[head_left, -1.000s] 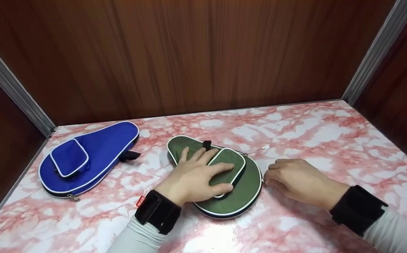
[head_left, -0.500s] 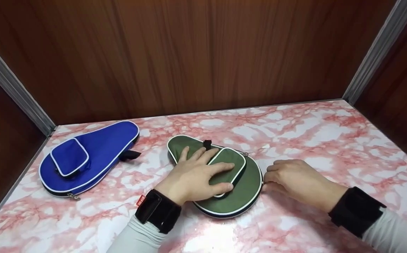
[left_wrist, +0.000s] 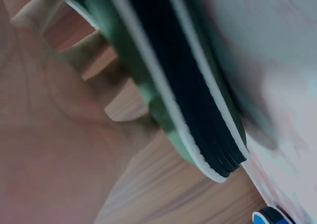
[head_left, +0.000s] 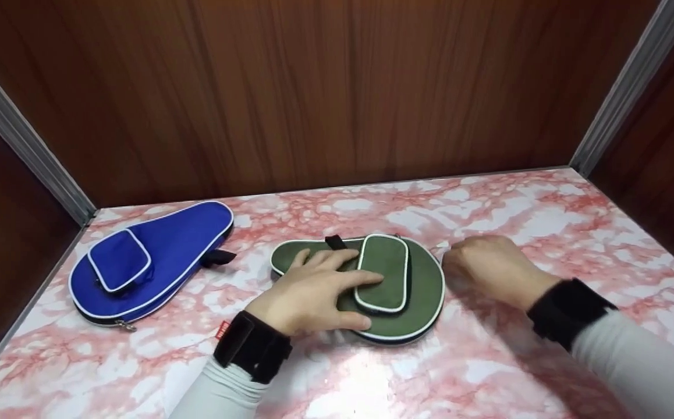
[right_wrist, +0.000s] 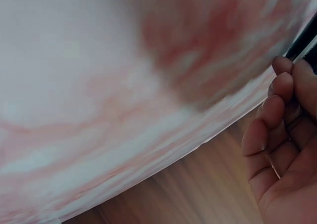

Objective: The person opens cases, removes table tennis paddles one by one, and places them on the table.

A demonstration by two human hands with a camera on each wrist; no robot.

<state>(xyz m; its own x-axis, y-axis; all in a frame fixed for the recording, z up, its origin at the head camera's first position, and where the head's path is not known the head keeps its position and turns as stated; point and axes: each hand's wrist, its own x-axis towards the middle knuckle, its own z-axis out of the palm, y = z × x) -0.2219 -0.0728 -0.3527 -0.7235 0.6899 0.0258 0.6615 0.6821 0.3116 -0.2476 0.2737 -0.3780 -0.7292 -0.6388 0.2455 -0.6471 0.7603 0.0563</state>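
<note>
A green table tennis bat case (head_left: 426,285) with white piping and a small raised pocket (head_left: 389,265) lies on the table. My left hand (head_left: 311,291) rests on it with fingers spread, its fingertips reaching the pocket. In the left wrist view the palm (left_wrist: 54,125) stands beside the case's dark zipped side (left_wrist: 188,80). My right hand (head_left: 491,265) is at the round end's right edge, thumb and fingertips pinched together on the zipper pull, which the fingers hide. The right wrist view has the pinching fingers (right_wrist: 282,85) right at the dark side band (right_wrist: 308,43).
A blue case (head_left: 183,244) of the same shape lies at the left, with a black strap (head_left: 219,257) and a metal zipper pull (head_left: 126,326). Wood-grain panels (head_left: 337,99) enclose the back and sides of the pink marbled table (head_left: 517,372).
The green case has turned counterclockwise under my left hand, which has shifted slightly left. My right hand has moved up, away from me, along the case's right edge.
</note>
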